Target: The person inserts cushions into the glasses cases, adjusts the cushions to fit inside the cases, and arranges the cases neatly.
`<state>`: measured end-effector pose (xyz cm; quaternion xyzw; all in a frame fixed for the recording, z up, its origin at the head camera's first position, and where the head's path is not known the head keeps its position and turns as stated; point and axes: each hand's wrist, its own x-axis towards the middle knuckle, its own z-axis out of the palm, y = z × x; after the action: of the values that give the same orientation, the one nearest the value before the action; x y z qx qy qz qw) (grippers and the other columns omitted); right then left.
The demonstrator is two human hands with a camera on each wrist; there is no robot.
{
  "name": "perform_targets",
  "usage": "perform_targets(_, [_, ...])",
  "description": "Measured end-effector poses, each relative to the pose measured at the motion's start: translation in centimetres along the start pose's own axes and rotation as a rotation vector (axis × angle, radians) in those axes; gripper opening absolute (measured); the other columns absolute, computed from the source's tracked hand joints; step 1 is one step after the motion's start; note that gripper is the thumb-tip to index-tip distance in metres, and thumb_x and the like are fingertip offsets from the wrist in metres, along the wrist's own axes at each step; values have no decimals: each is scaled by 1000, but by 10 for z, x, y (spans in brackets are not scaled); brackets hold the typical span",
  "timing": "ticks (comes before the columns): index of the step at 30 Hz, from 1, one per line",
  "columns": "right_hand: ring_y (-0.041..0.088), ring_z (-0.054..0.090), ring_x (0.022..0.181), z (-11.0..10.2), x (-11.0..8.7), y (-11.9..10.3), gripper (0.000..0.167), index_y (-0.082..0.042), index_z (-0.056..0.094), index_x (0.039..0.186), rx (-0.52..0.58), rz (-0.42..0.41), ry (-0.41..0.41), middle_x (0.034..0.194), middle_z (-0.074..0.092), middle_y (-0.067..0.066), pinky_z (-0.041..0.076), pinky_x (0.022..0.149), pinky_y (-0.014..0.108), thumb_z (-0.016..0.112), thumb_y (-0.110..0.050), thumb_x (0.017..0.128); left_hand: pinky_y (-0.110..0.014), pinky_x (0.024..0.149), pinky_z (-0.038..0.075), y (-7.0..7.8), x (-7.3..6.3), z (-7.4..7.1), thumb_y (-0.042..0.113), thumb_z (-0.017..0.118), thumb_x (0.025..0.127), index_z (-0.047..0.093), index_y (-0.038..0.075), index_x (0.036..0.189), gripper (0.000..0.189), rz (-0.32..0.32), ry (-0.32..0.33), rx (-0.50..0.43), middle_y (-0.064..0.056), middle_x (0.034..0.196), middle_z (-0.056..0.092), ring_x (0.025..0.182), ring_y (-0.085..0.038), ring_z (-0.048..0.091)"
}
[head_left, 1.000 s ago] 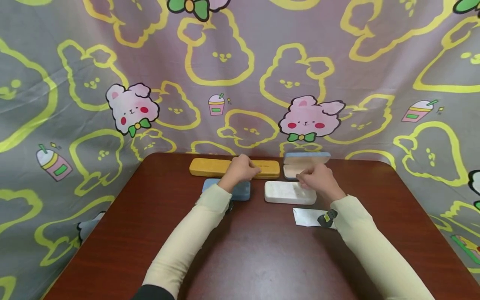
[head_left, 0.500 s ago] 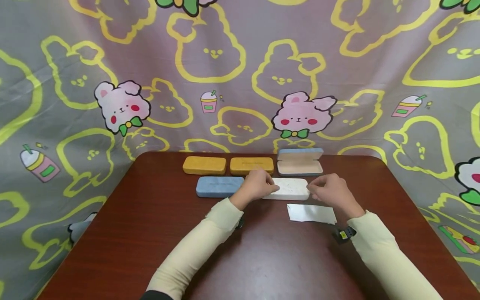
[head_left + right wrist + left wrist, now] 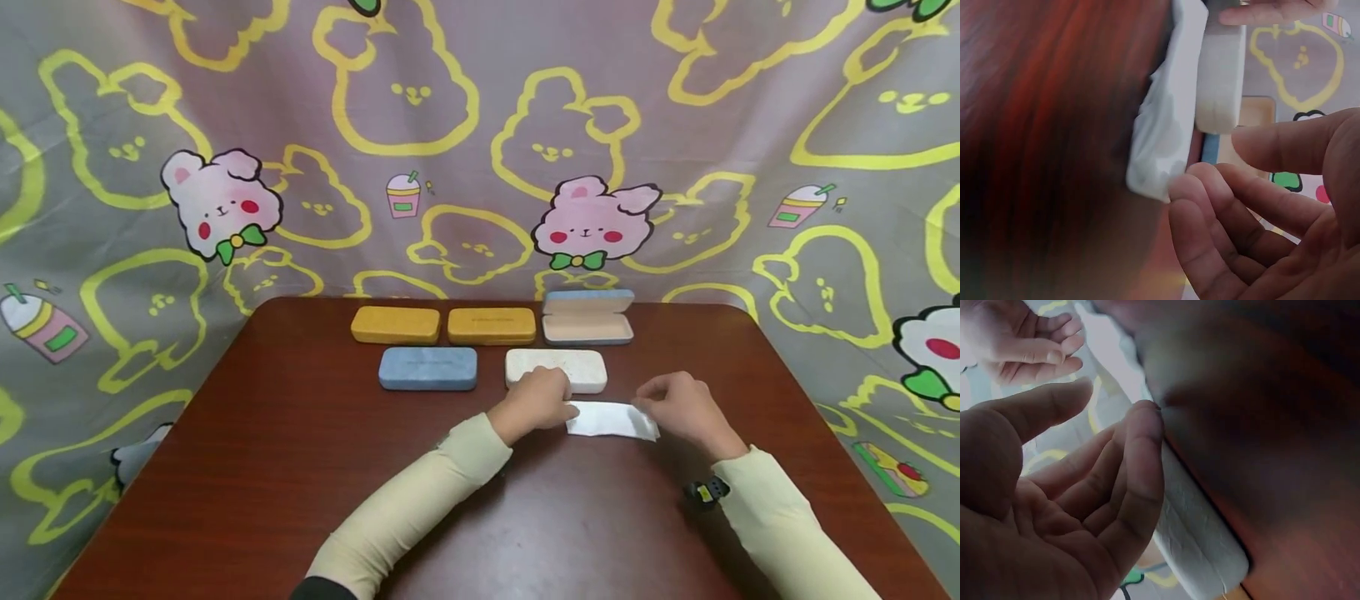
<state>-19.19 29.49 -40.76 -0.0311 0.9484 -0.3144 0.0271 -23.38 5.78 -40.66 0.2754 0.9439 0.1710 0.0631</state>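
Observation:
My left hand (image 3: 536, 404) is at the left end of a flat white strip (image 3: 611, 419), which looks soft and wrinkled along its edge. In the left wrist view its thumb stands apart from its loosely bent fingers (image 3: 1144, 447). At the other end of the strip is my right hand (image 3: 686, 410). The right wrist view shows its fingertips (image 3: 1186, 187) right at the strip's corner, with the thumb spread away from them. Just behind the strip lies a closed white case (image 3: 581, 367), partly covered by my left hand.
A closed blue case (image 3: 427, 369) lies left of the white one. Behind are two closed yellow cases (image 3: 395, 325) and a blue case (image 3: 587, 327) with its lid up and pale lining showing. They stand on a dark red-brown table (image 3: 247, 467) before a patterned curtain (image 3: 465, 75).
My left hand has come from the yellow case past the white case to the strip. My right hand has moved from the white case down to the strip's right end.

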Motion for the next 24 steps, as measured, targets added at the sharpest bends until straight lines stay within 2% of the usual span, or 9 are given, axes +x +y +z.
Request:
perform_targets(3, [21,61,69,1,-1,5,22,4,75,103,-11,-4,1,94,72,15,51,59,35,73,-13,89,-31,50,40,5,2,6,27,74,90,48,15,55,46,-9,-12,81,5,52,44,54,-13,45])
perform_targets(9, [22,63,72,3,-1,13,23,5,75,103,-63,-2,1,93,72,17,52,59,38,75,-8,84,-35,53,49,11,7,12,20,72,91,62,14,66,27,-36,1,153,-4,74,66,66,-20,61])
perform_targets(16, [29,66,81,6,-1,21,25,6,75,104,-71,22,-17,99,71,20,54,64,44,76,-7,83,-37,51,51,14,11,19,19,73,90,70,14,78,14,-59,-5,208,-5,83,69,71,-23,66])
perform_targets(20, [26,63,76,7,-2,24,17,2,76,99,-49,37,-6,94,72,15,52,61,40,76,-6,84,-39,51,51,16,13,21,18,72,90,72,15,82,9,-82,-3,223,-5,86,70,73,-24,67])
perform_targets(24, [23,58,69,8,-2,26,9,-1,75,93,-13,64,-1,83,69,9,49,58,36,74,-6,85,-39,49,49,19,15,21,13,70,89,70,15,77,12,-90,-4,193,-5,84,69,71,-23,65])
